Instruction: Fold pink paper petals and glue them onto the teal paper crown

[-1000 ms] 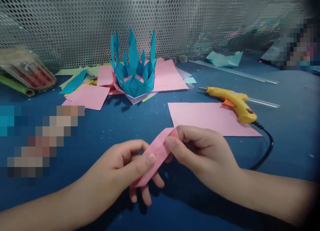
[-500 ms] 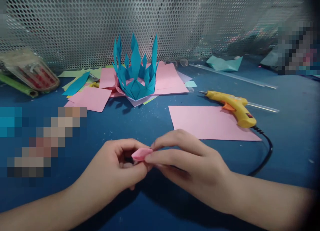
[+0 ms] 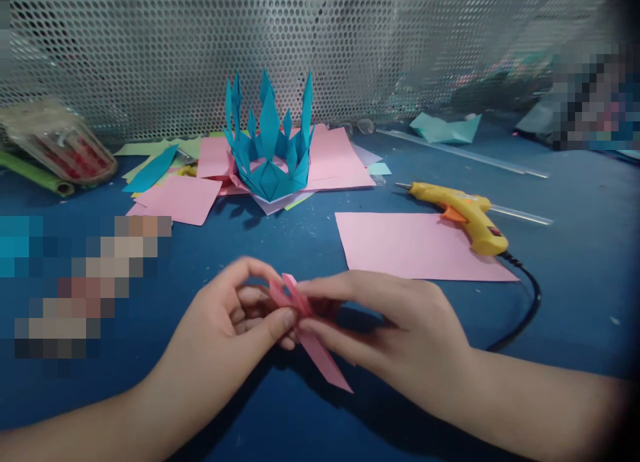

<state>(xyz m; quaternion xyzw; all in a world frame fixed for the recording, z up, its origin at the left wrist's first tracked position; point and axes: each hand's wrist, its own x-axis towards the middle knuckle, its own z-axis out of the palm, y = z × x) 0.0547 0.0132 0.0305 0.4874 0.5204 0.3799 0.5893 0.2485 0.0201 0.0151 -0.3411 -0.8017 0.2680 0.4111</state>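
A narrow folded pink paper strip (image 3: 313, 345) hangs between both hands just above the blue table (image 3: 250, 242). My left hand (image 3: 235, 329) pinches its upper end with thumb and fingers. My right hand (image 3: 395, 329) pinches it from the right, fingers pressed together; the strip's lower end points down toward me. A flat pink paper sheet (image 3: 415, 245) lies right behind my right hand. A blue origami crown (image 3: 270, 149) stands further back on more pink sheets.
A yellow glue gun (image 3: 465, 212) with a black cord lies right of the pink sheet. Loose pink, green and blue paper pieces (image 3: 170, 175) lie at the back left beside a clear plastic packet (image 3: 55, 142). A perforated metal screen (image 3: 320, 42) closes the back.
The pink strip, bunched small between my fingertips half a second ago, now stretches out with its lower end pointing down toward me. Both hands stayed close together.
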